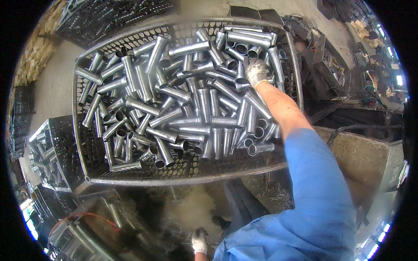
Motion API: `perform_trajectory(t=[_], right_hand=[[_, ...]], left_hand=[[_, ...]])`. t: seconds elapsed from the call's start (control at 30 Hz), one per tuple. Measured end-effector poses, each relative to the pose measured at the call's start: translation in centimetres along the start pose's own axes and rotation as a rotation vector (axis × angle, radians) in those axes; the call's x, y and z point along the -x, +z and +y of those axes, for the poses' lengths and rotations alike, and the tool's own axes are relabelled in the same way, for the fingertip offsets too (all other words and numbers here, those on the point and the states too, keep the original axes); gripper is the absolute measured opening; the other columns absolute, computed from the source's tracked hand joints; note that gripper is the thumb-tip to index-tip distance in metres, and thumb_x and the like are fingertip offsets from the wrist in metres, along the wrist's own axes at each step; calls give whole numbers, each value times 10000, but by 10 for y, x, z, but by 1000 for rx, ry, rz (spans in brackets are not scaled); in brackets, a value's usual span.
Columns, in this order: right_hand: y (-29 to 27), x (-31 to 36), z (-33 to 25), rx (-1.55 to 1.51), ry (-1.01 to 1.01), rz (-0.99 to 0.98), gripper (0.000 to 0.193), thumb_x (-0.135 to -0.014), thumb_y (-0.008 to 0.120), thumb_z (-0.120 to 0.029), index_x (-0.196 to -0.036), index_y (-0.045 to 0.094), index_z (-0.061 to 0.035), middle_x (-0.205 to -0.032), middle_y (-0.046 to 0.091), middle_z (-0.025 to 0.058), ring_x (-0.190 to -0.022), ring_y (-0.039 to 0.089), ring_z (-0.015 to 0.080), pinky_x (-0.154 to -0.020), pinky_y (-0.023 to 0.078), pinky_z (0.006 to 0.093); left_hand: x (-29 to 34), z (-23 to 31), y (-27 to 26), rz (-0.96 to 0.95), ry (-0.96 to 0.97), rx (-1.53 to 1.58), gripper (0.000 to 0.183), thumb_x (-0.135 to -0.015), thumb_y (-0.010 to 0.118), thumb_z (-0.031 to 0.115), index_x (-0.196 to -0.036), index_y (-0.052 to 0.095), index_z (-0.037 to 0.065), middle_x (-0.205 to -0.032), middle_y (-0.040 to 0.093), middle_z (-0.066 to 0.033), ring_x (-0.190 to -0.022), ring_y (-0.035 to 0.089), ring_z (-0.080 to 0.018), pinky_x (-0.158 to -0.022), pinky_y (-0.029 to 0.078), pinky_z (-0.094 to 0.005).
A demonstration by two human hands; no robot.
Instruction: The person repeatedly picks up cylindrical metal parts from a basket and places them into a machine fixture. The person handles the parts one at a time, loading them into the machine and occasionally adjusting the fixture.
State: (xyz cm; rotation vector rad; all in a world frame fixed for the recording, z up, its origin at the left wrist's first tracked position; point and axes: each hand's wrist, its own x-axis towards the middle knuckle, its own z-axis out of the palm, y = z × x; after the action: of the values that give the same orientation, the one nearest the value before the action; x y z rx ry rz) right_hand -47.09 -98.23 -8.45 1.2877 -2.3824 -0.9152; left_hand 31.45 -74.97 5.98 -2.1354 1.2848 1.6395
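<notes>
My right hand, in a pale knit glove, reaches into the far right part of a large metal mesh basket. It rests among shiny metal tubes, each with a flared end. Its fingers point away from me and lie against the tubes around them; their tips are partly hidden, so I cannot see whether they close on one. Down at the lower edge hangs my left hand, also gloved, outside the basket and apart from the tubes. Nothing shows in it, and its fingers are loosely apart.
The tubes lie jumbled in many directions. Left of the basket stands a smaller bin with more metal pieces. Another mesh basket is at the far left. Dark metal scrap and a worn metal box lie to the right.
</notes>
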Motion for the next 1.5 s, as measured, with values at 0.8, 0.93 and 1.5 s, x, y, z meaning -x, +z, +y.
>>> perform_trajectory(t=[0.8,0.93,1.5], right_hand=[[-446,407,-72,-1724,-1360,-676,513,-959,607,1,-1470,636,-17,-1420,687,165,-1333,609,165,-1182,441,349],[-568,585,-146,-1612,-1427,-1324,513,-994,716,-204,-1429,639,57,-1364,713,109,-1234,666,183,-1090,515,332],[-993,910,-299,-1338,-1879,-204,449,-856,824,-250,-1201,689,5,-1035,761,77,-954,717,157,-883,576,349]], left_hand=[[191,-14,-67,845,831,-478,557,-883,778,335,-1344,663,45,-1388,649,-203,-1288,625,-408,-1074,500,-543],[284,-87,-145,1015,628,-332,724,-794,829,295,-1415,576,22,-1389,637,-210,-1330,585,-446,-1116,467,-577],[458,-564,-321,1621,377,1175,400,-830,811,2,-1187,632,20,-1107,713,-107,-838,707,-195,-787,602,-350]])
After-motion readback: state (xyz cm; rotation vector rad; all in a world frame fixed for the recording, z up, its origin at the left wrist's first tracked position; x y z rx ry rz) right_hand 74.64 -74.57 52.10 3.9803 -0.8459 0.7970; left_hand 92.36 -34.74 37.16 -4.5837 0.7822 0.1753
